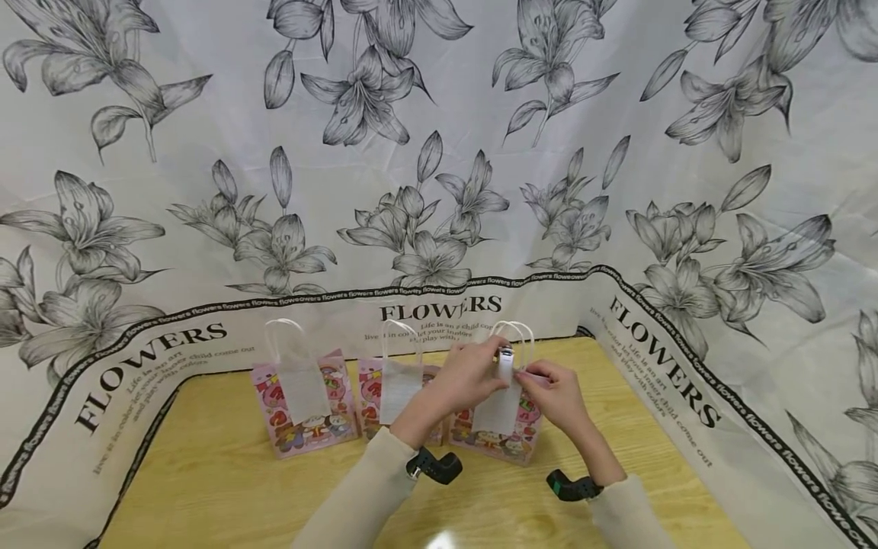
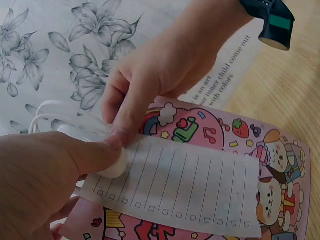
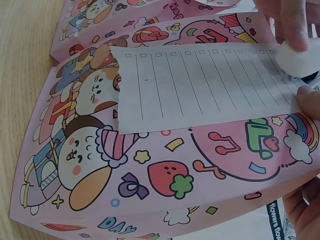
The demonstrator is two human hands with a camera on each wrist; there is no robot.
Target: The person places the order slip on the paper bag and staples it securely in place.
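Note:
My left hand (image 1: 469,374) holds a small white stapler (image 1: 506,367) at the top of the rightmost pink gift bag (image 1: 528,412). In the left wrist view its thumb lies over the stapler's rounded white end. A white lined sheet (image 2: 185,185) with a row of checkboxes lies against the bag's cartoon-printed front, its top end under the stapler. My right hand (image 1: 557,396) pinches the sheet and bag at the top edge, thumb in front and fingers behind. White looped handles (image 1: 521,332) rise above both hands.
Left of this bag stand a middle pink bag (image 1: 371,387) and a left pink bag (image 1: 317,441), each with white handles and a white sheet on its front. They stand on a wood-grain table (image 1: 219,488). A white floral cloth (image 1: 439,252) encloses the back and sides.

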